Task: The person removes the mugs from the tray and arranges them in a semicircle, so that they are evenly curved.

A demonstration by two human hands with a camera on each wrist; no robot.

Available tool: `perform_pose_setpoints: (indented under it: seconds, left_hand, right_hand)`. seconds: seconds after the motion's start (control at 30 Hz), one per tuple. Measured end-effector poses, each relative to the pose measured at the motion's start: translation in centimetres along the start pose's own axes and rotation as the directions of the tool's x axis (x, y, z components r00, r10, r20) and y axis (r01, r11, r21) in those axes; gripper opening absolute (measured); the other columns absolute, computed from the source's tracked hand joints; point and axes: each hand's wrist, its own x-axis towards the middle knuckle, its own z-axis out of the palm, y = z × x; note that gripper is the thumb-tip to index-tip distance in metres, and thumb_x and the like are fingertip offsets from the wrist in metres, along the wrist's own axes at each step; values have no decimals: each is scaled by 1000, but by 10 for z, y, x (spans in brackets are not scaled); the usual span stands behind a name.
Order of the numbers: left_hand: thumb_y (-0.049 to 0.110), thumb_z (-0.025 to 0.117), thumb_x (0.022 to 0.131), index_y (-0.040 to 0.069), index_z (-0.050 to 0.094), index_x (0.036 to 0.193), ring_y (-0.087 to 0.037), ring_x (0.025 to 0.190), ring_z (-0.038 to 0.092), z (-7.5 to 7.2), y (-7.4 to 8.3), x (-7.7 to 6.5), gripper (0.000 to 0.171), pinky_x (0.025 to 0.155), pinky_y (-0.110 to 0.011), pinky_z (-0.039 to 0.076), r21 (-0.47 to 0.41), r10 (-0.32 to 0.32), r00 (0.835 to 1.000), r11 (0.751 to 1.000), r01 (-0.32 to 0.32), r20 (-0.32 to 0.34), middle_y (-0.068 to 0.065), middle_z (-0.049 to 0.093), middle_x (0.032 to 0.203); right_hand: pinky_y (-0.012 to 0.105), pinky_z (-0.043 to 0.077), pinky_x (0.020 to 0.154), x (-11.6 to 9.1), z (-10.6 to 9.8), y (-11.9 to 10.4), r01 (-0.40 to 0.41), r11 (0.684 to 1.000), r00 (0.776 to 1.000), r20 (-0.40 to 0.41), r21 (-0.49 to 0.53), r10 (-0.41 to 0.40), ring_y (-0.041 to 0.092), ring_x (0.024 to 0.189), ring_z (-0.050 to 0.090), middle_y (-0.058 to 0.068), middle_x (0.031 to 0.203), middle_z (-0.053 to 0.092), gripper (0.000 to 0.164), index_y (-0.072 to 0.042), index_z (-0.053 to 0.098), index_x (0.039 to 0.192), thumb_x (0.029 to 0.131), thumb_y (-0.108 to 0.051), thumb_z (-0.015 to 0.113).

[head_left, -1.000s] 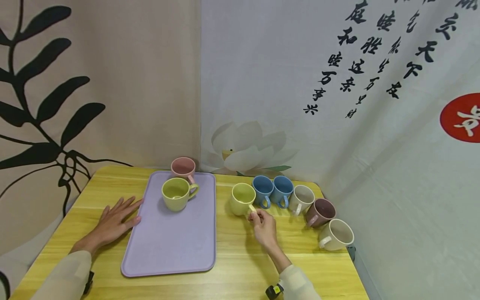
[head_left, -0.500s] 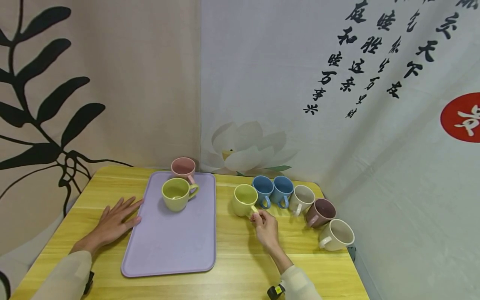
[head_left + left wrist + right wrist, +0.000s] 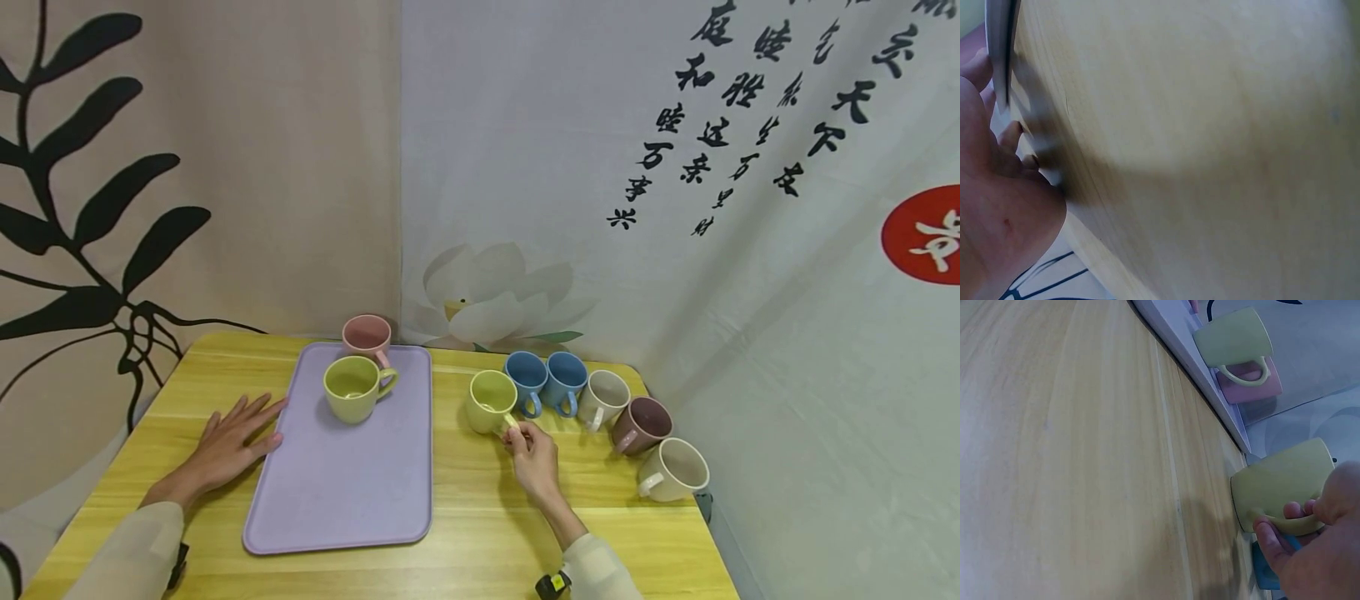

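My right hand (image 3: pixel 536 458) pinches the handle of a yellow-green mug (image 3: pixel 489 403), which stands upright on the table to the right of the lilac tray (image 3: pixel 352 492). In the right wrist view, thumb and fingers close round that mug's handle (image 3: pixel 1291 525). My left hand (image 3: pixel 228 446) lies with straight, spread fingers at the tray's left edge, thumb touching the rim. On the tray's far part stands another yellow-green mug (image 3: pixel 349 398), its handle to the right. Right behind it is a pink mug (image 3: pixel 366 333), partly covered by it.
Right of the held mug, a curved row holds two blue mugs, the left one (image 3: pixel 527 375) closest, a pale grey mug (image 3: pixel 604 396), a maroon mug (image 3: pixel 643 425) and a cream mug (image 3: pixel 678 471) near the table's right edge. Printed curtains hang behind the wooden table (image 3: pixel 495 542).
My right hand and the yellow-green mug it pinches have shifted slightly right and toward me. My left hand, the tray and the other mugs stay where they were.
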Motion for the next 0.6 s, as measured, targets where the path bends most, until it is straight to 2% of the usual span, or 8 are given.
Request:
perform_pose_setpoints:
  seconds: [0.17,0.3,0.6]
  left_hand:
    - [50,52,106,23,30,164,-60,156,5,1,-1,0,68,117,-82,-7,-1,-2,1000,1000,2,2,-27,18,172]
    - [50,52,106,23,30,164,-60,156,5,1,-1,0,68,117,-81,-6,-4,-1,1000,1000,1,-1,-27,18,172]
    - [49,52,106,23,30,164,-60,156,5,1,-1,0,68,117,-82,-6,-6,5,1000,1000,-5,-5,-27,18,171]
  right_hand:
    - [37,65,84,7,2,19,9,1000,1000,-14,4,-8,37,94,77,20,95,76,19,12,69,111,103,-4,60]
    - [46,64,87,7,0,22,16,999,1000,-1,36,-16,37,95,77,21,98,76,19,10,70,109,102,-7,63]
    - [47,64,86,6,-5,20,25,999,998,49,33,-26,42,98,76,28,102,75,25,7,71,110,104,-16,63]
